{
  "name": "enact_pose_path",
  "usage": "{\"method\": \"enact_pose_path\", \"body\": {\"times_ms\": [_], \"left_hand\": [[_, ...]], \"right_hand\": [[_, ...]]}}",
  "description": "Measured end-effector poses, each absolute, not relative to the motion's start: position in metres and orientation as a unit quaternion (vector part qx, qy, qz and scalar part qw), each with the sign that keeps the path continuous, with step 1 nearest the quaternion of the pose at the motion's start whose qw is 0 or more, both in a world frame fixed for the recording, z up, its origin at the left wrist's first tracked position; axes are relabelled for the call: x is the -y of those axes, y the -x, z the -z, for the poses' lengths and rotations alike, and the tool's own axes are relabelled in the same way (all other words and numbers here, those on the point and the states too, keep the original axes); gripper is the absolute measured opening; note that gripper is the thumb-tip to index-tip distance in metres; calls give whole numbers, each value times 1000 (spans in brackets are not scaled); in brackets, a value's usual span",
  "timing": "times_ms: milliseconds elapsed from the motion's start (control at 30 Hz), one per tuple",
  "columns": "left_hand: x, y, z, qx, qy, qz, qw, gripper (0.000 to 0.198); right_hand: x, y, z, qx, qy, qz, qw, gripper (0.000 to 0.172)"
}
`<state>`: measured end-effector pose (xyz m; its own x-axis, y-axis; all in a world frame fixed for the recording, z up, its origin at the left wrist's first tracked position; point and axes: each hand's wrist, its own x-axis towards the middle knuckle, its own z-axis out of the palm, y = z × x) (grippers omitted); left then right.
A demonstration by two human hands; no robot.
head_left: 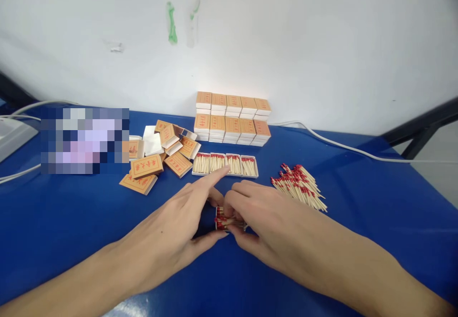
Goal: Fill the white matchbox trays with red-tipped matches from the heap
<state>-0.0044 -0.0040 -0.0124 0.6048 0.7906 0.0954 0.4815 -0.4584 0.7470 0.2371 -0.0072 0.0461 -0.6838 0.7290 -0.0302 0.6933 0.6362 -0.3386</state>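
Observation:
My left hand (pixel 179 226) and my right hand (pixel 257 217) meet over a small white matchbox tray (pixel 225 221) filled with red-tipped matches. The left thumb and bent fingers hold the tray's left side, with the index finger stretched forward. Fingers of the right hand are curled and press down on the matches in the tray. Just beyond lie several filled open trays (pixel 225 164) in a row. To the right of my hands a loose pile of matches (pixel 300 186) rests on the blue table (pixel 358 202).
Stacked closed orange matchboxes (pixel 232 119) stand against the white wall. A heap of loose orange sleeves and white trays (pixel 157 155) lies at the left. A white cable (pixel 343 148) runs along the back right. A blurred patch covers something at far left.

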Motion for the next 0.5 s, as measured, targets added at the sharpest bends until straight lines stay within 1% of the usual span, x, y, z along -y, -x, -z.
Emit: {"method": "enact_pose_path", "body": {"times_ms": [100,167,267,333,400,433,500], "left_hand": [[5,5,12,-382,-824,-223,353,95],[5,5,11,-381,-826,-226,349,89],[3,7,7,-381,-833,-235,324,66],[0,9,4,-371,-847,-236,298,45],[-3,9,3,-354,-862,-236,276,29],[-5,9,2,-346,-866,-242,268,23],[-7,7,4,-332,-871,-259,254,19]], "right_hand": [[9,-245,-47,888,415,-189,60,12],[9,-253,-49,873,429,-223,61,11],[7,-269,-53,846,456,-267,74,7],[6,-280,-53,830,487,-255,93,9],[7,-290,-50,824,501,-251,82,13],[9,-294,-48,823,501,-253,86,13],[13,-297,-42,821,495,-275,75,14]]}}
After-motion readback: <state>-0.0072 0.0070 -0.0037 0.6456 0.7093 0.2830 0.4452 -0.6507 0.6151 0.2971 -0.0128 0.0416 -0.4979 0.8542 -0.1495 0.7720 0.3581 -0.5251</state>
